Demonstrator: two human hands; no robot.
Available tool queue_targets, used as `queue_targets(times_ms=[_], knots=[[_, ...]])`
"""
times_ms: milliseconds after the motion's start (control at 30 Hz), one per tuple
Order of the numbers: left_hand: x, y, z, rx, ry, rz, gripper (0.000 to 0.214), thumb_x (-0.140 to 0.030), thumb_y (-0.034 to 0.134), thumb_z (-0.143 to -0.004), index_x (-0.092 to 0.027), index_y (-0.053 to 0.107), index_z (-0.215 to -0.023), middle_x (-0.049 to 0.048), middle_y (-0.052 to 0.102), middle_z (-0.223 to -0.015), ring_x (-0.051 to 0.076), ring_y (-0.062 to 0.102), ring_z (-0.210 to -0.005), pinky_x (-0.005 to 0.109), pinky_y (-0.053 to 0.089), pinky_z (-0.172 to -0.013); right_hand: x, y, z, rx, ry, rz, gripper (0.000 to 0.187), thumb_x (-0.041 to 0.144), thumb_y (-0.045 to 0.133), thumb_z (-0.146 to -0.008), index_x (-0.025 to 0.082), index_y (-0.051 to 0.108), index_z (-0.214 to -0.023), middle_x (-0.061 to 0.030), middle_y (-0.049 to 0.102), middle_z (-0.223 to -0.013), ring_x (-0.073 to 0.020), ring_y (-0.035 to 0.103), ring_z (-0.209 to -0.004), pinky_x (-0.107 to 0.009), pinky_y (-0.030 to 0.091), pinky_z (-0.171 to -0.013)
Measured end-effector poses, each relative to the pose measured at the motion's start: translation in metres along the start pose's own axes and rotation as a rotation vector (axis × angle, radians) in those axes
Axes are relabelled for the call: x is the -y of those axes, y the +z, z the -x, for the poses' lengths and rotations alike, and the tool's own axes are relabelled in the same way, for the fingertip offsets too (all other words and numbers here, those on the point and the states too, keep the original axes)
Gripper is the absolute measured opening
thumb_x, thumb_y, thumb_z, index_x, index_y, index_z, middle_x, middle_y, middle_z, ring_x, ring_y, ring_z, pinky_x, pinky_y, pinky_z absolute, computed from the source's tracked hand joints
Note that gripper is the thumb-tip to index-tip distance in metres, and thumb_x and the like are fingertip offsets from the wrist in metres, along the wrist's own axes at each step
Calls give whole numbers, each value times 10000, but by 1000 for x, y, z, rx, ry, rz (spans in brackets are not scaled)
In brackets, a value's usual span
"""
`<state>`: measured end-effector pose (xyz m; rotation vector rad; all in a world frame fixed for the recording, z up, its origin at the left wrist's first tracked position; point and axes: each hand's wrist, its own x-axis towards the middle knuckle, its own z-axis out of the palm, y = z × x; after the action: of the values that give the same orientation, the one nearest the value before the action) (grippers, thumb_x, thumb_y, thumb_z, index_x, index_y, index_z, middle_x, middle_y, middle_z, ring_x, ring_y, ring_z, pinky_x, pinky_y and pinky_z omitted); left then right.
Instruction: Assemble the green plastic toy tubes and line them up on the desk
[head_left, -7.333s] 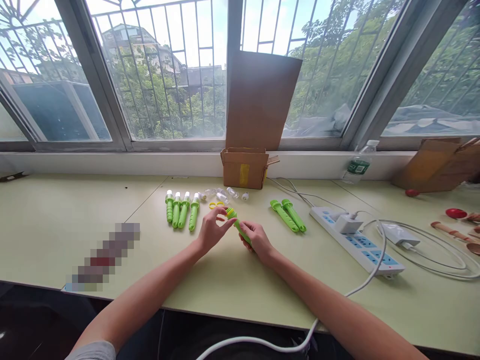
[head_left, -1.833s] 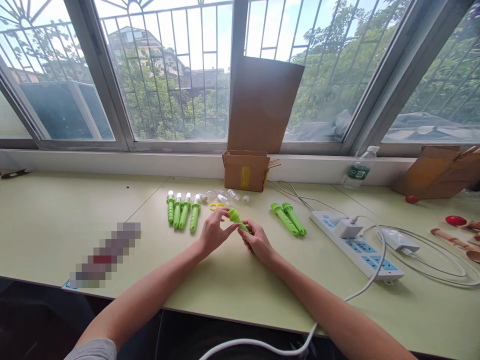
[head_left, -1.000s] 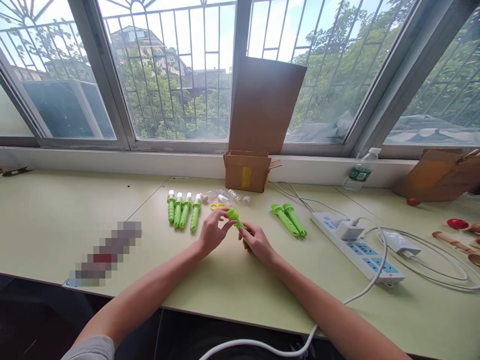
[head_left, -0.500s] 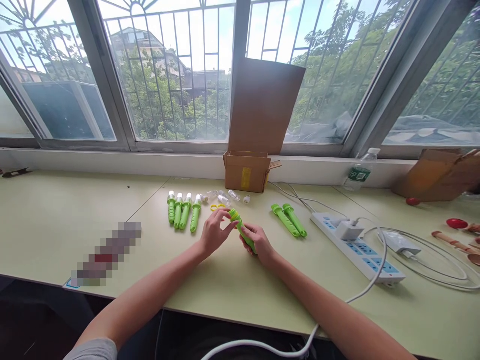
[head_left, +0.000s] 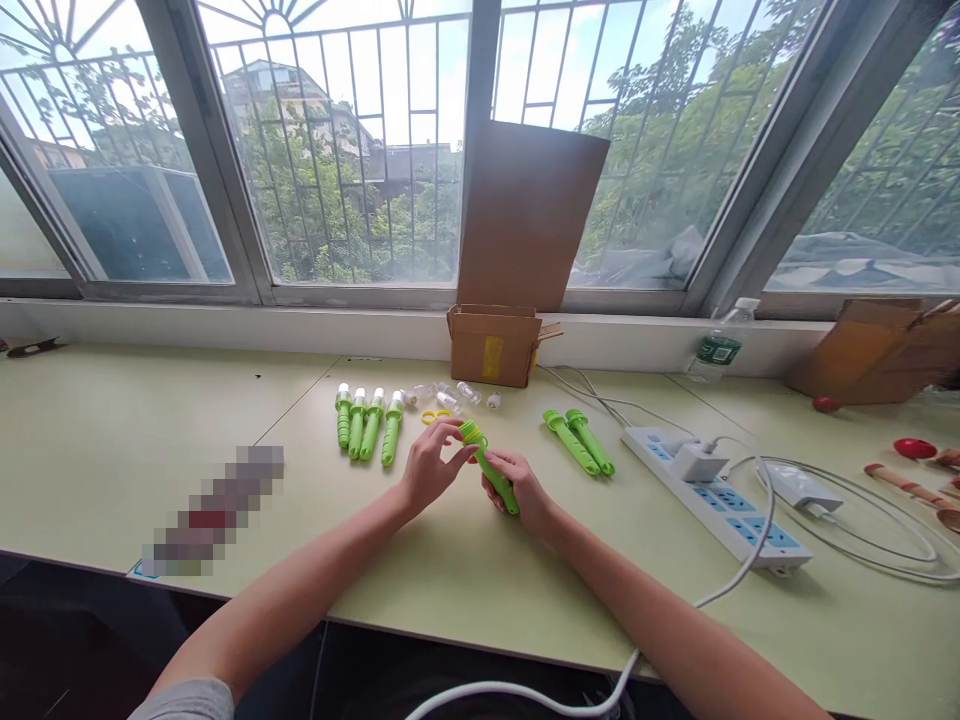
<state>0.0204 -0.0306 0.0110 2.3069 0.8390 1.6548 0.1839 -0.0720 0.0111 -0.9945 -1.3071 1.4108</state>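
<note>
My right hand [head_left: 521,487] is wrapped round the shaft of a green plastic tube [head_left: 491,468], tilted with its ribbed head up and to the left. My left hand [head_left: 427,468] pinches that head between thumb and fingertips. Left of the hands, several green tubes with white caps [head_left: 365,422] lie in a row on the pale green table [head_left: 112,440]. Two bare green tubes [head_left: 579,441] lie to the right. Small clear vials [head_left: 450,394] and a yellow ring [head_left: 430,415] sit just behind the hands.
An open cardboard box [head_left: 493,345] stands at the back by the window sill. A white power strip [head_left: 716,492] with plugs and cables lies on the right. A water bottle [head_left: 718,338] stands by the sill. Red and wooden pieces [head_left: 916,462] lie far right.
The green tube has tipped a little, its lower end showing more below my right hand. My left fingers keep shifting on its head. Nothing else on the table has moved.
</note>
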Motion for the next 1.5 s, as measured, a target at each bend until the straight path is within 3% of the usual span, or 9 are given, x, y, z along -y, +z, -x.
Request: queue_targets(times_ms=[233, 500, 733, 1100, 1500], knots=[[0, 0, 1, -7, 0, 13, 148, -313, 600, -812, -192, 522, -845, 73, 620, -1051, 163, 626, -886, 339, 584, -682, -1, 2, 2, -19, -32, 73, 421, 513, 619, -710, 195, 482, -948, 64, 536, -490, -65, 348, -314, -184, 236, -319], [0, 0, 0, -3, -30, 43, 157, -313, 609, -806, -189, 527, -856, 73, 616, -1066, 164, 624, -901, 329, 587, -681, 2, 6, 4, -68, -31, 5, 367, 527, 620, -711, 188, 507, -795, 29, 555, -635, -57, 395, -325, -197, 229, -289], [-1, 1, 0, 34, -33, 64, 176, -324, 615, -800, -190, 528, -873, 83, 608, -1085, 174, 612, -928, 339, 583, -692, 0, 4, 3, -28, -27, -13, 333, 500, 589, -747, 177, 513, -712, 16, 527, -521, -87, 436, -378, -209, 299, -353], [-1, 3, 1, 23, -19, 68, 268, -361, 675, -745, -185, 525, -881, 84, 615, -1063, 174, 622, -904, 327, 585, -678, -2, 3, 3, 12, 14, -108, 318, 480, 540, -788, 162, 556, -785, 29, 502, -473, -80, 399, -333, -198, 264, -315], [2, 5, 0, 33, -73, 123, 248, -348, 656, -767, -178, 528, -896, 90, 607, -1073, 179, 630, -904, 341, 602, -679, -3, 1, 1, 47, 17, -164, 248, 435, 516, -814, 189, 486, -813, -15, 626, -539, -69, 382, -268, -182, 229, -290]])
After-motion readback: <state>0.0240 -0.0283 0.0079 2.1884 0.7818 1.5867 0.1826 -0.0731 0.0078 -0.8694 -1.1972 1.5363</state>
